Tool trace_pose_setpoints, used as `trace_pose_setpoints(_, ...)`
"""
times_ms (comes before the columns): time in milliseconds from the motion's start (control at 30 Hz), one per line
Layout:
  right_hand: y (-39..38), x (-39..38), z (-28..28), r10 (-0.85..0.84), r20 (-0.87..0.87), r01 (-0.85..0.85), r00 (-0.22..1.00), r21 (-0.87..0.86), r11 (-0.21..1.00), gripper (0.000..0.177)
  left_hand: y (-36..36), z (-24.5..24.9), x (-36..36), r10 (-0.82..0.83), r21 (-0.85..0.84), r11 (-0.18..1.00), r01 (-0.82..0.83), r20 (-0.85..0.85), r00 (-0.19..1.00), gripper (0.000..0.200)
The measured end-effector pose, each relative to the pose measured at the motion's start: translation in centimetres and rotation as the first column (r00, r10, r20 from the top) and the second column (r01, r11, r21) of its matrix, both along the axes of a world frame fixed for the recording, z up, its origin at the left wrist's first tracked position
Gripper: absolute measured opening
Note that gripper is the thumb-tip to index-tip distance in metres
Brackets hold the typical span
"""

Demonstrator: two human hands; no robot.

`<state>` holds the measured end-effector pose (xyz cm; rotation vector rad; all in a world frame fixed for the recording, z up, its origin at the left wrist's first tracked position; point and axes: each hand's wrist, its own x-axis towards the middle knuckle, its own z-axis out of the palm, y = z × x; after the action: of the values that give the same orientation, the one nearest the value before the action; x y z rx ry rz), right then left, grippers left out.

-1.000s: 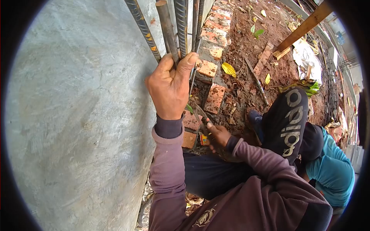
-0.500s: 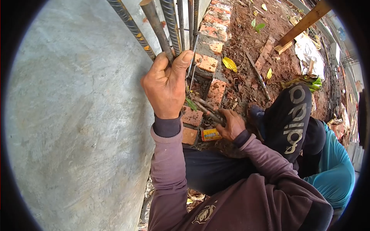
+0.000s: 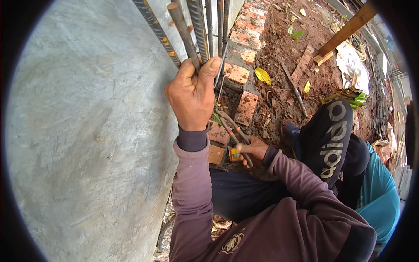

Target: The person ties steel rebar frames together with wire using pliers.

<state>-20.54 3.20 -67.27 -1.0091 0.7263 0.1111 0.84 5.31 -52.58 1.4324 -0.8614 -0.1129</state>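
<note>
My left hand (image 3: 190, 97) is closed around upright steel bars, among them a smooth rusty rod (image 3: 182, 32) and a ribbed rebar (image 3: 198, 26); its fingers hide exactly which ones it grips. Lower down, my right hand (image 3: 256, 149) holds pincers (image 3: 230, 129) by their two long handles, which stand apart. The pincers' jaws point up and left, at the foot of the thinner bars, near a thin tie wire (image 3: 221, 63). A small yellow and red box (image 3: 235, 154) lies beside my right fingers, partly covered by them.
A grey plastered wall (image 3: 96, 131) fills the left side. Bricks (image 3: 245, 107) set in mortar run along its foot. On the reddish soil are a metal rod (image 3: 293, 87), a timber post (image 3: 345, 30) and a white sack (image 3: 352, 70). Another person's teal-clothed limb (image 3: 379, 205) shows at right.
The pincers' handles have spread apart, and my right fingers have shifted down and left along them, covering more of the box. My left hand keeps its hold; the view has shifted slightly.
</note>
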Motion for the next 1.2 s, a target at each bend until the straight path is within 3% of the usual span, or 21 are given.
trace_pose_setpoints(67,0.1,-0.5,0.3,0.014,-0.093,-0.046,0.996,-0.359,0.932,0.061,0.1,-0.2,-0.1,-0.013,-0.006,1.000,0.013,-0.010,1.000,0.027)
trace_pose_setpoints(100,0.0,-0.9,0.3,0.014,-0.178,-0.122,0.984,-0.615,0.779,0.061,0.2,-0.3,-0.1,-0.011,-0.001,1.000,0.011,-0.009,1.000,0.027)
trace_pose_setpoints(167,-0.1,-0.9,0.7,-0.059,-0.317,-0.289,0.947,-0.916,0.277,0.061,0.2,-0.2,0.0,-0.009,0.008,1.000,0.009,0.001,1.000,0.026)
trace_pose_setpoints(200,-0.2,-1.0,1.2,-0.076,-0.340,-0.315,0.937,-0.920,0.232,0.068,0.2,-0.2,0.0,-0.020,-0.011,1.000,0.020,-0.005,1.000,0.026)
trace_pose_setpoints(300,-0.5,-1.7,0.4,-0.085,-0.313,-0.315,0.946,-0.949,-0.004,0.066,0.1,-0.4,0.0,-0.037,-0.064,0.997,0.037,0.007,0.999,0.024)
trace_pose_setpoints(333,-0.8,-1.6,0.2,-0.054,-0.305,-0.304,0.951,-0.952,0.027,0.069,-0.1,-0.6,0.2,-0.027,-0.083,0.996,0.030,0.038,0.999,0.023)
trace_pose_setpoints(367,-0.9,-1.4,0.1,-0.006,-0.259,-0.232,0.966,-0.876,0.423,0.064,-0.2,-0.7,0.3,-0.017,-0.104,0.994,0.024,0.068,0.998,0.022)
trace_pose_setpoints(400,-0.8,-1.1,0.1,0.018,-0.199,-0.145,0.980,-0.644,0.751,0.059,-0.3,-0.7,0.4,-0.026,-0.124,0.992,0.034,0.064,0.998,0.022)
trace_pose_setpoints(433,-0.7,-0.8,0.4,0.015,-0.137,-0.056,0.990,-0.297,0.953,0.055,-0.3,-0.7,0.3,-0.035,-0.144,0.989,0.043,0.057,0.998,0.022)
trace_pose_setpoints(467,-0.2,-0.8,-0.4,-0.119,-0.048,0.127,0.992,0.269,0.955,0.041,-0.4,-0.7,0.2,-0.042,-0.163,0.985,0.050,0.050,0.998,0.022)
trace_pose_setpoints(567,2.0,0.8,-0.5,-0.248,0.107,0.144,0.963,0.573,0.807,0.038,0.4,0.1,-0.1,-0.052,-0.030,0.998,0.052,-0.025,0.998,0.023)
trace_pose_setpoints(600,2.2,1.0,-0.6,-0.180,0.059,0.130,0.982,0.486,0.864,0.035,0.6,0.0,-0.1,-0.061,-0.034,0.998,0.059,-0.032,0.998,0.023)
trace_pose_setpoints(700,1.7,-0.8,-5.3,-0.171,-0.084,0.191,0.982,0.442,0.876,0.031,0.3,0.1,0.0,-0.080,-0.076,0.994,0.077,-0.039,0.996,0.022)
trace_pose_setpoints(733,1.3,0.2,-1.9,-0.192,-0.232,0.271,0.954,0.384,0.883,0.023,0.2,0.2,0.0,-0.080,-0.082,0.994,0.077,-0.035,0.996,0.022)
trace_pose_setpoints(833,-0.2,-2.0,-5.8,-0.307,0.017,0.156,0.951,0.834,0.529,0.016,0.3,0.0,0.0,-0.080,-0.079,0.994,0.077,-0.036,0.996,0.022)
trace_pose_setpoints(867,-0.1,-2.4,-5.5,-0.241,-0.094,0.244,0.966,0.643,0.726,0.013,0.2,0.1,0.0,-0.083,-0.080,0.994,0.080,-0.036,0.996,0.022)
trace_pose_setpoints(967,0.0,-3.5,-2.5,-0.244,-0.157,0.286,0.957,0.363,0.887,0.013,0.0,0.0,0.3,-0.074,-0.072,0.995,0.074,-0.003,0.997,0.023)
trace_pose_setpoints(1100,0.6,-3.6,-0.1,-0.391,-0.226,0.448,0.892,0.322,0.834,0.037,-0.2,0.2,0.3,-0.057,-0.036,0.998,0.057,0.015,0.998,0.025)
trace_pose_setpoints(1133,0.7,-3.7,-0.5,-0.349,-0.164,0.384,0.923,0.309,0.870,0.052,-0.1,0.2,0.4,-0.047,-0.009,0.999,0.047,0.044,0.998,0.025)
trace_pose_setpoints(1200,1.9,-3.9,-1.1,-0.501,-0.189,0.534,0.845,0.341,0.773,0.052,-0.2,0.1,0.7,-0.040,0.005,0.999,0.040,0.072,0.997,0.026)
